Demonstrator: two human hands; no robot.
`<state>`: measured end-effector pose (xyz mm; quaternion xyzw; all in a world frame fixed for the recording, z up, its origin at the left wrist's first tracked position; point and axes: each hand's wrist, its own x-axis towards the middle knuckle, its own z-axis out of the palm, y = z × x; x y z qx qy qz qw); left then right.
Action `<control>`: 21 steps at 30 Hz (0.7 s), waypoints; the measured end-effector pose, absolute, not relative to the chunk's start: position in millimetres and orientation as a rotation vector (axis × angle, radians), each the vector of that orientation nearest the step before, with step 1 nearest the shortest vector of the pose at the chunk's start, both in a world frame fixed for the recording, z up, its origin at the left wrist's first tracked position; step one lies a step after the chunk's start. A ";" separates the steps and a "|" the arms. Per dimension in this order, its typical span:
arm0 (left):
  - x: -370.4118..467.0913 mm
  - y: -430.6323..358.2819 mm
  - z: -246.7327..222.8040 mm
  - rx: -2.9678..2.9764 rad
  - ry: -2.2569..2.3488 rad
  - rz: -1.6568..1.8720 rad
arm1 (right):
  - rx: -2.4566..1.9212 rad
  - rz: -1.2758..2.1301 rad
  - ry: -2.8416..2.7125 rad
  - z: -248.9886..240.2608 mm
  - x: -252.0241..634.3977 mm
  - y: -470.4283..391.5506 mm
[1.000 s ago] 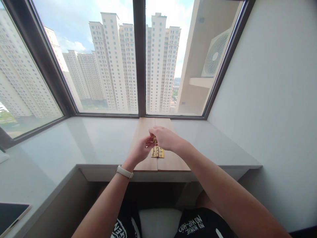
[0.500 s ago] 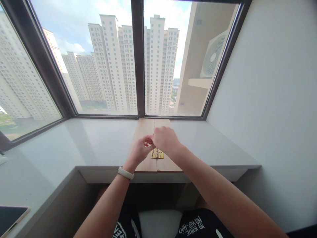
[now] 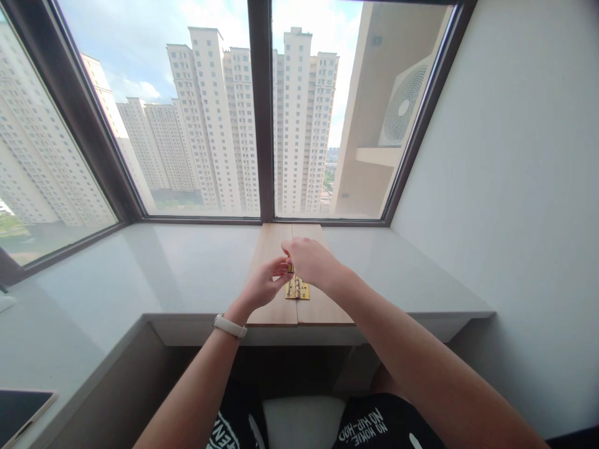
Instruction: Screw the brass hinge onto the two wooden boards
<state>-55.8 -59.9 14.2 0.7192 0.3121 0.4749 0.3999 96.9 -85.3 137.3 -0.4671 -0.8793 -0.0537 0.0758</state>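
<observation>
Above two light wooden boards (image 3: 274,315), my left hand (image 3: 266,284) is closed, its fingertips pinching a small gold-coloured metal piece (image 3: 291,269). My right hand (image 3: 311,260) curls over the same piece from the other side, thumb and fingers bent together. Its knuckles hide most of that grip, so the exact kind of the piece does not show. Just below both hands a brass-coloured hinge (image 3: 303,291) lies opened flat across the seam between the boards. Dark spots, perhaps screws or holes, mark its leaves.
The boards lie across a white windowsill counter (image 3: 196,268), reaching from its front edge to the window frame (image 3: 266,125). A dark-screened device (image 3: 23,411) rests at lower left. A white wall (image 3: 510,156) stands on the right. Beneath the counter are my legs and a pale seat (image 3: 302,421).
My hands have shifted slightly apart, so the gold-coloured piece between them now shows. My left wrist has moved a little left and the right hand has turned. The hinge stays in place.
</observation>
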 end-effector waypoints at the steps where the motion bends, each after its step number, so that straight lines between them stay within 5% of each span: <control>1: -55.9 -59.1 13.0 1.805 0.772 1.205 | -1.370 -0.156 -2.649 136.1 97.7 -84.8; 21: -41.2 -63.7 12.9 1.803 0.942 1.392 | -1.671 -0.321 -2.405 138.8 91.4 -91.0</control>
